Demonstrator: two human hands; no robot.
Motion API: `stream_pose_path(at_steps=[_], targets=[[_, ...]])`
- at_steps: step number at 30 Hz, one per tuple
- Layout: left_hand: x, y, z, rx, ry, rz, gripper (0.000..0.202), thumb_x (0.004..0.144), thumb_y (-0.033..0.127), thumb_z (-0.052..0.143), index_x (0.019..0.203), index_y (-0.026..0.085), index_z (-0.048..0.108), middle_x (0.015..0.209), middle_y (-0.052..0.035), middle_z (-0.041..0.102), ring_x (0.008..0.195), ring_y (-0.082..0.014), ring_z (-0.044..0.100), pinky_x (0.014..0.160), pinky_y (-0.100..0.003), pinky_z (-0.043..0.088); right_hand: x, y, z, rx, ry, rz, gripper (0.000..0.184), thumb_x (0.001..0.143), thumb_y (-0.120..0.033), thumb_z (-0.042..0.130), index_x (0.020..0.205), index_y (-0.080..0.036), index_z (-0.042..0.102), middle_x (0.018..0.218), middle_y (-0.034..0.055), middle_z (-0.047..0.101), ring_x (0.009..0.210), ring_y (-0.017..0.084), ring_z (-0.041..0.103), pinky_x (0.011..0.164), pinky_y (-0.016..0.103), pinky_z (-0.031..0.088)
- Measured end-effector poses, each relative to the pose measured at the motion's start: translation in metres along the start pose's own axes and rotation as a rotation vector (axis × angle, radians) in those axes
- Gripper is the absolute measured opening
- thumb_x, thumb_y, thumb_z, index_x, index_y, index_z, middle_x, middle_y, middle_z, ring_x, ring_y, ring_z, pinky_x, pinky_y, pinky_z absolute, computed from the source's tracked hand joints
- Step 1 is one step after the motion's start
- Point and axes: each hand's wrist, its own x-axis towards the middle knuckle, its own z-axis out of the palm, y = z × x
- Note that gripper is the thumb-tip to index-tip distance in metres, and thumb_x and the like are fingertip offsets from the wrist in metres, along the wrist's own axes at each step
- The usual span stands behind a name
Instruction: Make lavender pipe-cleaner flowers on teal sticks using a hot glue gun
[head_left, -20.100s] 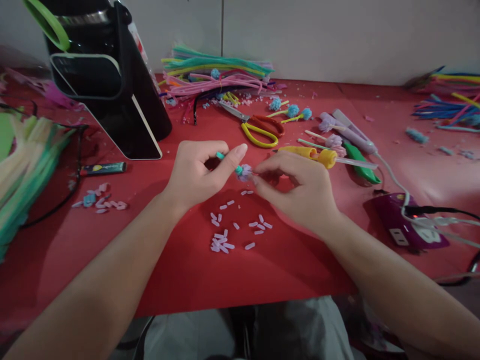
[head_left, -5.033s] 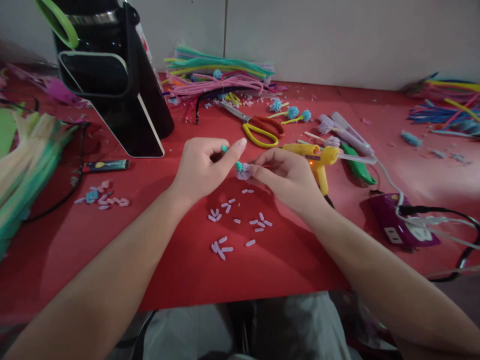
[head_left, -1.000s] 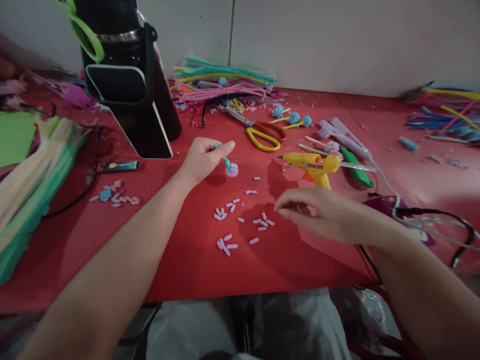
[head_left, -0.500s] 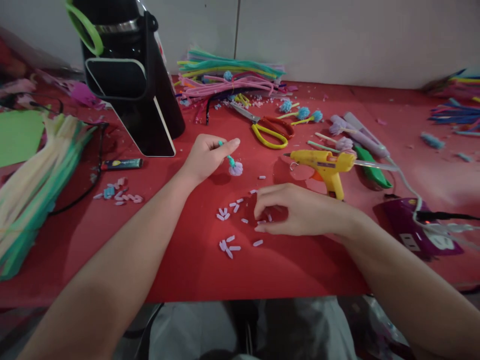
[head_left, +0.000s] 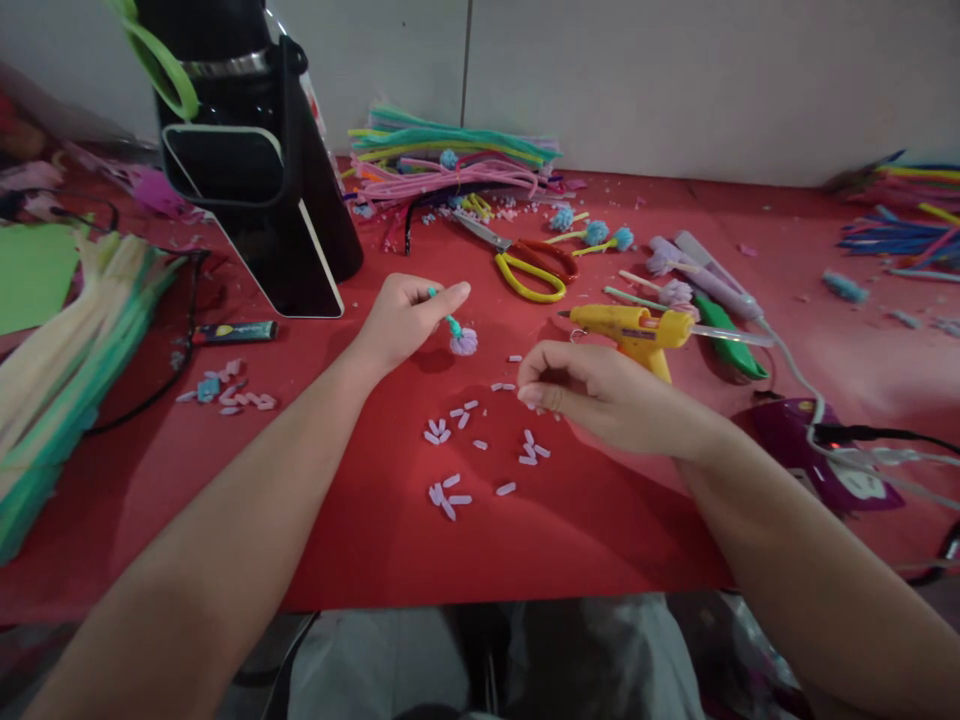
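Observation:
My left hand (head_left: 411,318) is closed in a pinch around the teal stem of a small pipe cleaner flower (head_left: 463,342), whose lilac head hangs toward the table. To the right, my right hand (head_left: 592,390) is raised a little over the table with thumb and fingertips pressed together; what is between them, if anything, is too small to make out. Short lilac pipe cleaner pieces (head_left: 450,497) lie scattered in small groups below and between the hands. One group of lilac pieces (head_left: 532,450) lies just under my right hand.
Behind my right hand lies a yellow glue gun (head_left: 630,325). Farther back are scissors (head_left: 532,270), blue pipe cleaner flowers (head_left: 596,233) and a pipe cleaner bundle (head_left: 450,150). A black bottle in a holder (head_left: 262,200) stands left; a purple power box (head_left: 802,450) sits right.
My right hand has lifted and turned from the lilac pieces, its fingertips coming together and uncovering a small group below. My left hand still holds the flower; the view has shifted slightly.

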Motion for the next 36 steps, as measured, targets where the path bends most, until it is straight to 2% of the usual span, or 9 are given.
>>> stream_pose_path(at_steps=[4, 9, 12, 16, 20, 26, 31, 36], targets=[[0.000, -0.001, 0.000, 0.005, -0.005, 0.005, 0.060, 0.086, 0.042, 0.070, 0.043, 0.018, 0.036, 0.043, 0.0049, 0.028, 0.044, -0.0066, 0.024, 0.049, -0.030, 0.017, 0.005, 0.002, 0.004, 0.320, 0.004, 0.059, 0.030, 0.095, -0.048, 0.064, 0.085, -0.020, 0.056, 0.081, 0.0026, 0.069, 0.067, 0.014, 0.064, 0.062, 0.027, 0.052], [0.000, 0.002, 0.001, 0.005, -0.002, 0.000, 0.059, 0.086, 0.040, 0.069, 0.042, 0.018, 0.037, 0.043, 0.0052, 0.028, 0.044, -0.0064, 0.023, 0.050, -0.030, 0.017, 0.009, 0.003, 0.011, 0.578, 0.056, 0.140, 0.031, 0.084, -0.044, 0.080, 0.081, -0.018, 0.063, 0.071, -0.0012, 0.067, 0.058, 0.008, 0.060, 0.056, 0.022, 0.050], [0.000, 0.002, 0.001, 0.008, -0.001, 0.003, 0.059, 0.087, 0.040, 0.069, 0.042, 0.018, 0.036, 0.042, 0.0051, 0.028, 0.044, -0.0065, 0.024, 0.050, -0.030, 0.017, 0.010, 0.005, 0.012, 0.676, 0.085, 0.174, 0.028, 0.081, -0.041, 0.083, 0.082, -0.017, 0.069, 0.075, 0.0001, 0.070, 0.061, 0.008, 0.061, 0.060, 0.022, 0.052], [0.001, 0.000, 0.000, 0.010, -0.008, 0.006, 0.059, 0.087, 0.041, 0.068, 0.043, 0.018, 0.037, 0.042, 0.0050, 0.029, 0.044, -0.0066, 0.025, 0.049, -0.030, 0.018, 0.011, 0.008, 0.012, 0.767, 0.104, 0.180, 0.023, 0.076, -0.034, 0.087, 0.089, -0.018, 0.076, 0.086, 0.0025, 0.074, 0.074, 0.009, 0.066, 0.074, 0.025, 0.057], [0.001, -0.002, -0.001, 0.015, -0.011, 0.005, 0.059, 0.087, 0.041, 0.068, 0.043, 0.018, 0.037, 0.043, 0.0055, 0.028, 0.044, -0.0061, 0.023, 0.049, -0.030, 0.016, 0.011, 0.012, 0.012, 0.769, 0.073, 0.171, 0.026, 0.075, -0.028, 0.089, 0.097, -0.019, 0.079, 0.089, 0.0023, 0.075, 0.082, 0.011, 0.070, 0.083, 0.027, 0.058], [0.002, -0.003, -0.001, 0.010, -0.025, 0.017, 0.060, 0.088, 0.043, 0.068, 0.044, 0.017, 0.036, 0.043, 0.0059, 0.027, 0.044, -0.0056, 0.023, 0.049, -0.028, 0.017, 0.012, 0.015, 0.011, 0.662, 0.136, 0.151, 0.030, 0.076, -0.036, 0.088, 0.097, -0.017, 0.077, 0.082, 0.0036, 0.077, 0.071, 0.013, 0.072, 0.074, 0.029, 0.062], [0.001, -0.001, -0.001, 0.013, -0.022, 0.021, 0.059, 0.087, 0.041, 0.068, 0.043, 0.017, 0.036, 0.043, 0.0056, 0.029, 0.044, -0.0052, 0.024, 0.048, -0.028, 0.017, 0.011, 0.012, 0.011, 0.513, 0.126, 0.071, 0.027, 0.086, -0.035, 0.078, 0.108, -0.019, 0.075, 0.083, 0.0035, 0.078, 0.072, 0.014, 0.073, 0.075, 0.030, 0.062], [0.001, -0.001, -0.001, 0.023, -0.020, 0.028, 0.060, 0.087, 0.044, 0.068, 0.043, 0.018, 0.037, 0.042, 0.0055, 0.029, 0.043, -0.0055, 0.024, 0.047, -0.027, 0.018, 0.012, 0.010, 0.014, 0.482, 0.215, 0.019, 0.018, 0.087, -0.033, 0.077, 0.096, -0.018, 0.073, 0.080, 0.0025, 0.077, 0.072, 0.014, 0.074, 0.072, 0.029, 0.063]])
